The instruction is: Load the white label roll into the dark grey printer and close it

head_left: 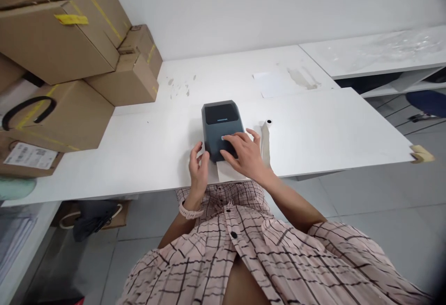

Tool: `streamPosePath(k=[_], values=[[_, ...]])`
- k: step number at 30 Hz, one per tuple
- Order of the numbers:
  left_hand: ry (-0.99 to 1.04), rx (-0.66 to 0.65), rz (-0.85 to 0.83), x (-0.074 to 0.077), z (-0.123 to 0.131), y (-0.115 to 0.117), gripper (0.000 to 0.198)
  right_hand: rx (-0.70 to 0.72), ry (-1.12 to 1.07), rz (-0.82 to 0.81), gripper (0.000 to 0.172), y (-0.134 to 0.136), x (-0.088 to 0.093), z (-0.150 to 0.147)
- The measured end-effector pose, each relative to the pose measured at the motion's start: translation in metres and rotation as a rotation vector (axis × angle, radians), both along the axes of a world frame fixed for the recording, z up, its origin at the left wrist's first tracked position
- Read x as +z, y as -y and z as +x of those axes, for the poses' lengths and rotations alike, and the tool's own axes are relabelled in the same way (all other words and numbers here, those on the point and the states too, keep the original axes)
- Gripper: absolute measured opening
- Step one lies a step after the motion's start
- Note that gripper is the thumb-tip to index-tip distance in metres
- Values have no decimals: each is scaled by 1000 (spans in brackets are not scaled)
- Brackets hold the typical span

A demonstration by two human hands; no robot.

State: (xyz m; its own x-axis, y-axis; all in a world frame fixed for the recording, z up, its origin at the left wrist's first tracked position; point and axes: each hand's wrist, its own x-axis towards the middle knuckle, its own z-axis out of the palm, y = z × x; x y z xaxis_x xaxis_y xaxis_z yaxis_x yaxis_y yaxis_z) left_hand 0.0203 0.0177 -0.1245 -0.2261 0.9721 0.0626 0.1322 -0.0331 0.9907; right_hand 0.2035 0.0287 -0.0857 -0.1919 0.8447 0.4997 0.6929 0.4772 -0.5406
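Note:
A small dark grey label printer [220, 123] sits near the front edge of a white table [331, 133]. My right hand [244, 154] lies on the printer's front top, fingers spread, a fingertip on its light button. My left hand [198, 170] is beside the printer's left front corner, fingers curled loosely and apart, holding nothing visible. A white strip of label paper [225, 172] comes out from the printer's front under my right hand. A strip of backing paper with a small roll core [266, 140] lies just right of my right hand.
Several cardboard boxes [69, 40] are stacked at the table's left end. A white sheet [273, 84] lies on the table behind. A second white surface [376, 51] stands at the right rear. A foam corner guard [421, 154] caps the table's right corner.

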Motion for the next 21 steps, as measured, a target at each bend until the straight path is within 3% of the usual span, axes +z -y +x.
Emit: streamPosePath(k=[5, 10, 16, 21], values=[[85, -106, -47, -1, 16, -1, 71, -273, -596, -109, 46, 13, -30, 19], [5, -65, -12, -7, 14, 3, 74, -186, -693, -312, 53, 21, -45, 25], [-18, -82, 123, 17, 11, -12, 68, -124, -770, -217, 55, 6, -27, 30], [21, -115, 251, 44, 4, -69, 62, -27, -639, -63, 65, -49, 6, 33]])
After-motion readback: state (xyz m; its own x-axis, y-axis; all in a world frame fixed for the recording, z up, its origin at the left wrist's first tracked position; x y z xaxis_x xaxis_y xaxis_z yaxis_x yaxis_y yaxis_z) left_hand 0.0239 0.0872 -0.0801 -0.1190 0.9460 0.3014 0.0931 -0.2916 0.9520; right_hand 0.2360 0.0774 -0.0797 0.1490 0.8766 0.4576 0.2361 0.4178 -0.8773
